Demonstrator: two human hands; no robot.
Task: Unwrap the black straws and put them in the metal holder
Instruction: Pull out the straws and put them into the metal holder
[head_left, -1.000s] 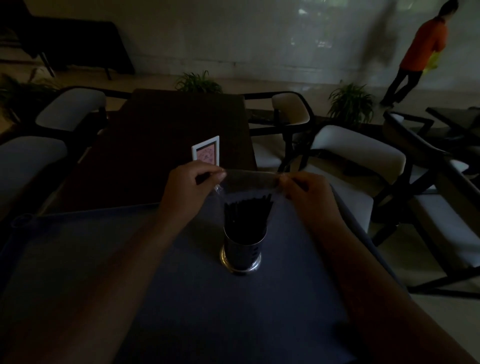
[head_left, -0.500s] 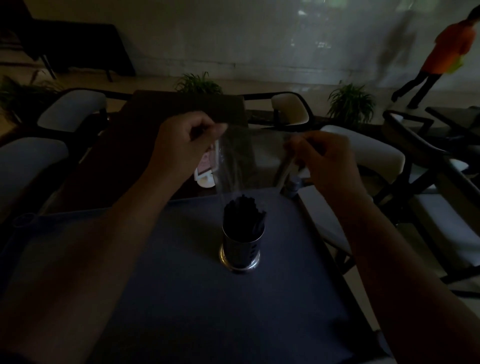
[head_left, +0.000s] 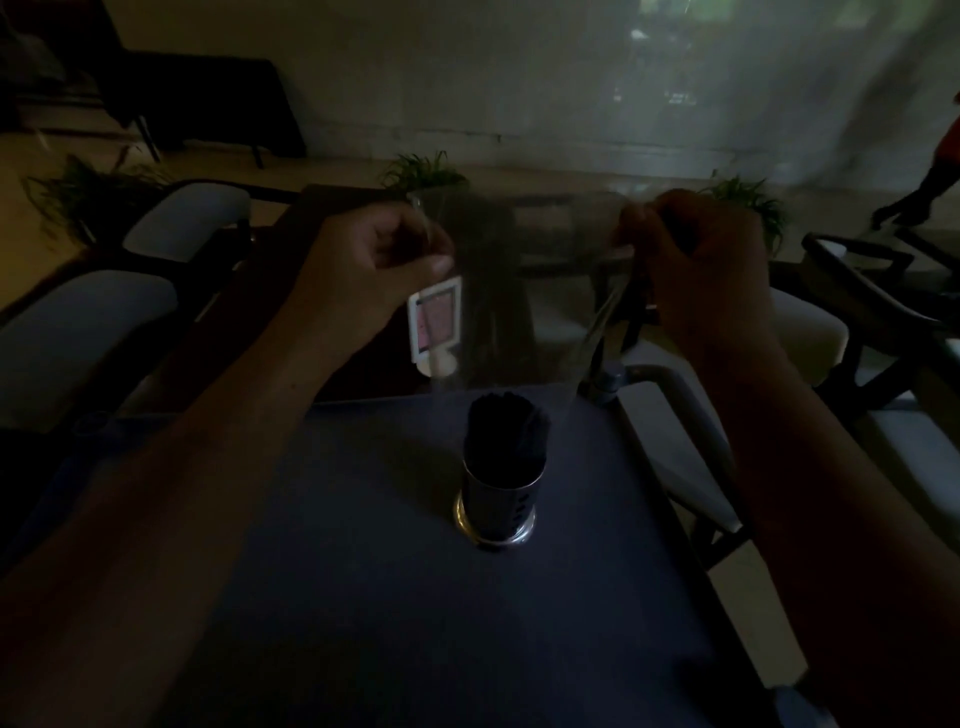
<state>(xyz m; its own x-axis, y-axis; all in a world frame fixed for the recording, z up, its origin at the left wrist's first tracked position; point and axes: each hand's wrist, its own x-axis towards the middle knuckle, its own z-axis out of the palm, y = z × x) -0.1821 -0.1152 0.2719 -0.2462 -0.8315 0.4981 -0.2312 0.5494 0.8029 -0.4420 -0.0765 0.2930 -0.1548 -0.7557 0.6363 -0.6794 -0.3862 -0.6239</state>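
Black straws upright in metal holder (wrapper above).

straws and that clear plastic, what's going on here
A person is holding a clear plastic wrapper up by its top corners, left hand on one side and right hand on the other. It hangs above the metal holder on the dark table. The black straws already stand in the holder, and the wrapper looks empty.
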